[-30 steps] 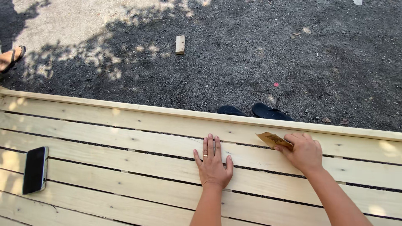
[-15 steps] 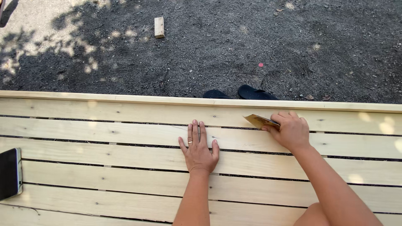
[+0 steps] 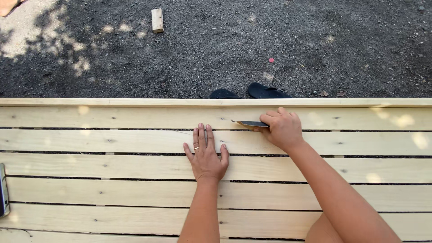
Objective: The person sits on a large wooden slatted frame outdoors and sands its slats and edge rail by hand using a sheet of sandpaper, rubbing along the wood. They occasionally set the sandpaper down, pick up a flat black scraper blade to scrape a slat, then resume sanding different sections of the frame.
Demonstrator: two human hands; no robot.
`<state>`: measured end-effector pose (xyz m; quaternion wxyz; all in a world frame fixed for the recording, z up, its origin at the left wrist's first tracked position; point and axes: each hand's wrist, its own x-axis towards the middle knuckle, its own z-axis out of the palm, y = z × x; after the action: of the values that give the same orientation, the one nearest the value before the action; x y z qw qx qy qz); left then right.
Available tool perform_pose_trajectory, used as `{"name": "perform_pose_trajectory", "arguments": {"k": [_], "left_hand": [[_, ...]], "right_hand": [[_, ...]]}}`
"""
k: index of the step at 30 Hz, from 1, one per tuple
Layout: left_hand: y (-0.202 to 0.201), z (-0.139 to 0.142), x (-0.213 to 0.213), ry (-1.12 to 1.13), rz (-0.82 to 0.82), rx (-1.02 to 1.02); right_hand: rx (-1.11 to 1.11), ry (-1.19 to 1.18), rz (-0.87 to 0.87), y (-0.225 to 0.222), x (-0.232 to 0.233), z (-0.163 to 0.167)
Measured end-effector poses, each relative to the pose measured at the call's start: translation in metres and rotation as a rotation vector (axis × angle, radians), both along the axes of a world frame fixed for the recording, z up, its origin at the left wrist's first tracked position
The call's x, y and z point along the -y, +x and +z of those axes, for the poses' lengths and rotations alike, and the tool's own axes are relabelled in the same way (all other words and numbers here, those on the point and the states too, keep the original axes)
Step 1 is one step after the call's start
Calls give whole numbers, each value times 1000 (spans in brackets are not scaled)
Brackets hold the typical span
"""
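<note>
My left hand (image 3: pixel 205 155) lies flat, fingers spread a little, on the pale wooden slats (image 3: pixel 112 166), a ring on one finger. To its right, my right hand (image 3: pixel 282 128) pinches a folded piece of sandpaper (image 3: pixel 249 123) and holds it against the second slat from the far edge. The sandpaper sticks out to the left of my fingers.
The slatted wooden surface fills the lower half of the view, with narrow gaps and screw heads. A dark phone (image 3: pixel 3 191) lies at the left edge. Beyond the far edge is dark gravel with a pair of black sandals (image 3: pixel 252 92) and a small wood block (image 3: pixel 157 20).
The view has shifted, so the phone has slid almost out at the left. Both hands stay on the slats, the right one still on the sandpaper at about the same spot.
</note>
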<state>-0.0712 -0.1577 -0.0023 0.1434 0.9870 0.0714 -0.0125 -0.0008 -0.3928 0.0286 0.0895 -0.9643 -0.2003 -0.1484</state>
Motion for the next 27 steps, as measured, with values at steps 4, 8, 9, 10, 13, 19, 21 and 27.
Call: {"name": "perform_pose_trajectory", "arguments": {"k": [4,8,9,10,13,19,21,27], "left_hand": [[1,0,0,-2,5,-5],[0,-1,0,3,-1,27],[1,-1,0,20,0,24],[0,-1,0,37,0,16],[-1,-2,1,39,1,-17],[-2,-2,2,33,-10,40],[-2,-2,1,23,-3,23],[-3,-5,0,24,-5,28]], "right_hand": [[5,-114,-82,-9,66,18],[83,-49,81,0,33,13],[61,-40,113,7,12,8],[34,-31,146,11,-11,2],[18,22,182,20,-51,-9],[-67,-98,14,2,59,8],[-54,-112,-66,-7,105,17],[-45,-84,-52,-2,81,9]]}}
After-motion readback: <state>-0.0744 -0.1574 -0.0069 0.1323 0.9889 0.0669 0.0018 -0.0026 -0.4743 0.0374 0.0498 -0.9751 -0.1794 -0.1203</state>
